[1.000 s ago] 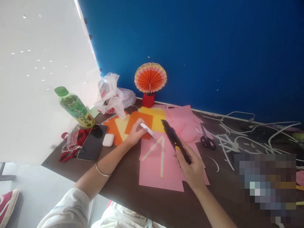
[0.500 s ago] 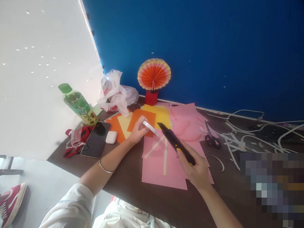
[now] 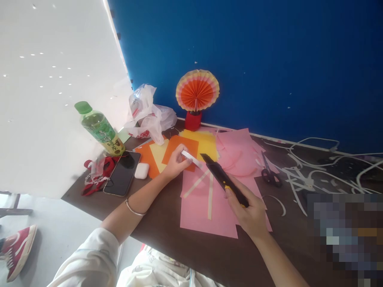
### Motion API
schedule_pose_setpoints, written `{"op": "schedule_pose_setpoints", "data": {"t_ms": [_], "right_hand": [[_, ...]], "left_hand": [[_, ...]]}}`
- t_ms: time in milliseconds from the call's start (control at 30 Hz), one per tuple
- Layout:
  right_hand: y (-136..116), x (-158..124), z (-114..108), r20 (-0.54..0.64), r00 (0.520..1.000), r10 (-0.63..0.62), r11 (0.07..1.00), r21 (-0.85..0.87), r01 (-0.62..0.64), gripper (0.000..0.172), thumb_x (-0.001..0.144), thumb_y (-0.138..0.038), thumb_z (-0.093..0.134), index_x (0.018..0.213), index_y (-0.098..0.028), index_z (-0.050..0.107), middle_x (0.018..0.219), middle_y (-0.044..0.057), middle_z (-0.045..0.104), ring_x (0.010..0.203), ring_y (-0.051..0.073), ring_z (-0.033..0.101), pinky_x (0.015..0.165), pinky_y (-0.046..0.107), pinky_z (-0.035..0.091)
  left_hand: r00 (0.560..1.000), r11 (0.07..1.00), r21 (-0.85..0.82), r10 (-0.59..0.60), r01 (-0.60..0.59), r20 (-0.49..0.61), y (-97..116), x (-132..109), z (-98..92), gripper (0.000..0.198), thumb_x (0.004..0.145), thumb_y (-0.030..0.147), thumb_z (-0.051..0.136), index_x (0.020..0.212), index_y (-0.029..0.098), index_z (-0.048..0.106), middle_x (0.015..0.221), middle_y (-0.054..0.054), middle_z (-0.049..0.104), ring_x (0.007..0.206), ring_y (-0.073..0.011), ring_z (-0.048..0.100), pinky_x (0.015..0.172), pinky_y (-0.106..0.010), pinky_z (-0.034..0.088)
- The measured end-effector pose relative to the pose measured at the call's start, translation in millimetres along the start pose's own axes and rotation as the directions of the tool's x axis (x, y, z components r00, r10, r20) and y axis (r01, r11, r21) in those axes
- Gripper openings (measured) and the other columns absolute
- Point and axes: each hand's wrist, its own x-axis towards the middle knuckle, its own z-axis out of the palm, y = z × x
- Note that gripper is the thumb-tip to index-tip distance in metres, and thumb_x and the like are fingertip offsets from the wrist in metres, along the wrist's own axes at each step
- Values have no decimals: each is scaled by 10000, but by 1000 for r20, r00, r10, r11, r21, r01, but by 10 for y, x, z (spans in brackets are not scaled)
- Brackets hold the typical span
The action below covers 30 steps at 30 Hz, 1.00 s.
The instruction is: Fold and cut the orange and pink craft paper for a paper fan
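A short white strip (image 3: 191,158) is pinched between the thumb and fingers of my left hand (image 3: 176,162), above the orange sheet. My right hand (image 3: 247,207) is wrapped round a black and yellow utility knife (image 3: 223,179), its tip pointing up and left toward the strip, the two apart. Below both hands lie pink sheets (image 3: 194,215), with a pale strip (image 3: 210,199) and another slanted pale strip (image 3: 196,184) on them. An orange sheet (image 3: 190,148) and yellow sheets (image 3: 208,143) lie just behind.
A pleated paper fan (image 3: 197,93) stands on a red base by the blue wall. To the left are a green-capped bottle (image 3: 100,129), a phone (image 3: 122,174), a white case (image 3: 141,171) and a plastic bag (image 3: 149,119). Scissors (image 3: 271,175) and white cables (image 3: 317,159) lie right.
The view has shifted slightly, so the scene sits a little further right. Both hands keep their holds, with the white strip and the knife in nearly the same positions.
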Motion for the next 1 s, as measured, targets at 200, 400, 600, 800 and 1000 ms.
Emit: {"op": "schedule_pose_setpoints", "data": {"t_ms": [200,400,600,800,1000], "right_hand": [[14,-10,-11,11,998,-57,998,-41,57,392,794,-309,560,1166,-188,583,833,46,700,529,131,591,467,234,493],[43,-27,0,33,958,-284,947,-145,286,357,799,-240,557,1151,-193,592,896,73,700,625,156,637,578,259,534],[58,-36,16,59,911,-409,881,-235,411,425,805,-170,546,1228,-192,528,863,79,697,705,173,655,681,284,541],[72,-33,20,80,900,-428,863,-259,433,437,818,-176,523,1254,-192,501,763,55,686,611,143,634,623,252,528],[63,-25,30,87,870,-485,821,-299,487,466,813,-145,522,1274,-187,472,714,36,662,546,115,589,591,230,491]], "left_hand": [[1000,999,-45,1,0,8,-65,7,-18,234,729,337,571,711,190,390,685,34,357,639,-105,364,620,-247,309],[999,999,-6,-37,37,7,-96,15,-44,248,700,369,563,708,193,387,670,33,364,615,-107,362,598,-250,312],[1000,999,29,-15,15,12,-59,19,-46,194,685,291,551,706,189,388,672,33,345,608,-102,331,581,-240,305],[1000,997,73,-29,30,-10,-62,23,-57,175,657,267,539,698,192,386,679,30,341,620,-109,333,590,-240,305],[1000,995,101,4,-3,-8,-60,21,-74,162,666,244,548,706,194,399,699,26,353,639,-116,349,612,-245,314]]}}
